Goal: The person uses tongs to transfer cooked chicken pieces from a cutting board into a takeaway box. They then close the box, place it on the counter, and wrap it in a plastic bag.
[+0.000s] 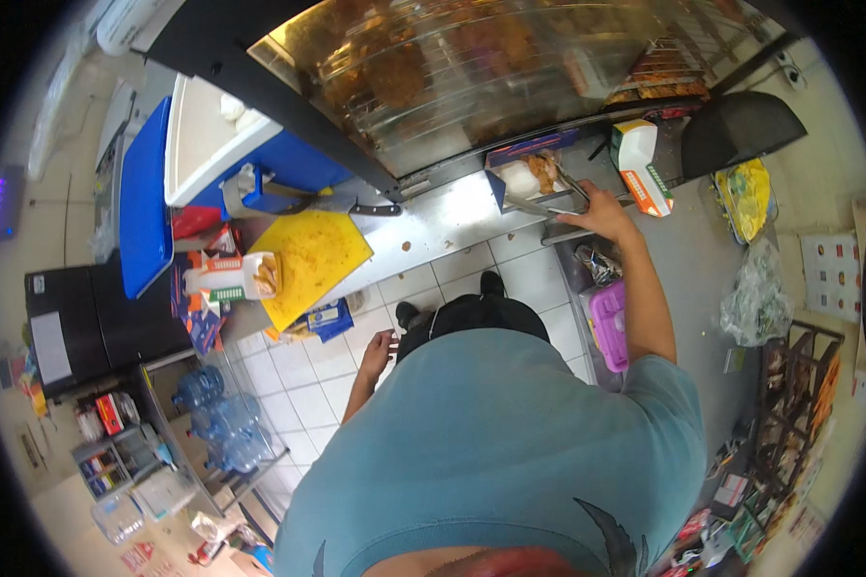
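Observation:
My right hand [602,215] grips a pair of metal tongs [538,208]. Their spread arms reach over an open cardboard food box [496,192] on the metal counter. Inside the box lie pieces of browned, cooked food [545,172], probably chicken, beside a white rounded item [519,178] whose kind I cannot tell. One tong arm comes close to the browned food; whether it touches is unclear. My left hand [381,353] hangs low at my side above the tiled floor, fingers loosely bent and apart, with nothing visible in it.
A glass-fronted food cabinet [433,79] rises behind the box. A knife [375,210] lies near a yellow cutting board [317,260]. Left stands a blue-and-white cooler [209,159]; rightward, an orange-and-green carton [644,184]. A purple plastic container [608,324] sits below my right arm.

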`<state>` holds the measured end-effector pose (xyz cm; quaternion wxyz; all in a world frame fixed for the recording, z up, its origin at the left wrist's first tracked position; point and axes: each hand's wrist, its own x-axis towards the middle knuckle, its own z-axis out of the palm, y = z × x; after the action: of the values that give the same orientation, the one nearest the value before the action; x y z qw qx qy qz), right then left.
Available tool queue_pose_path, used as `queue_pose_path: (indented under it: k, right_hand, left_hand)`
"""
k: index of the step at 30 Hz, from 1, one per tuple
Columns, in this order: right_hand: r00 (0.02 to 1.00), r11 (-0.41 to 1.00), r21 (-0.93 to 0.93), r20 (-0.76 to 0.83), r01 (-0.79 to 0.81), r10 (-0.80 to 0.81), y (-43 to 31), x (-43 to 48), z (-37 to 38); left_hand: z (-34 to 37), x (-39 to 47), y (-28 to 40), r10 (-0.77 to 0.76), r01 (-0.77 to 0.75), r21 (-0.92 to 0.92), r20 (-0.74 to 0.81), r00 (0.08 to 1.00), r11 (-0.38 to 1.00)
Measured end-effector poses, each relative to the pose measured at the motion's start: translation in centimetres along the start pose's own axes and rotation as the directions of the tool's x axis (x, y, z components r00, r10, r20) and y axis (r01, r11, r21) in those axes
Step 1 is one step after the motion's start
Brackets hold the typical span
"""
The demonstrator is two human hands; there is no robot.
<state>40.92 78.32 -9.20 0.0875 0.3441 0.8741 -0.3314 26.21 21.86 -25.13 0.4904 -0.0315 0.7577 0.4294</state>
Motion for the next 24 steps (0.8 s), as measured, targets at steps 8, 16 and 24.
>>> queue_pose_path:
  k: [8, 16, 24]
  right_hand:
    - [0.997, 0.995, -0.095, -0.072, -0.043, 0.036, -1.3, -2.4, -0.2]
    - [0.931, 0.978, -0.129, -0.349, -0.163, 0.109, -1.7, -7.2, 2.1]
    - [0.853, 0.974, 0.034, -0.489, 0.226, -0.181, -15.5, -10.9, 18.5]
  left_hand:
    - [-6.2, 3.0, -23.0, 0.237, -0.304, 0.812, 0.209, 0.949, 0.499]
    - [-6.8, -0.8, -17.2, -0.17, 0.172, 0.027, -0.059, 0.984, 0.985]
    - [-16.2, -0.9, -13.9, 0.027, -0.209, -0.297, -0.518, 0.855, 0.932]
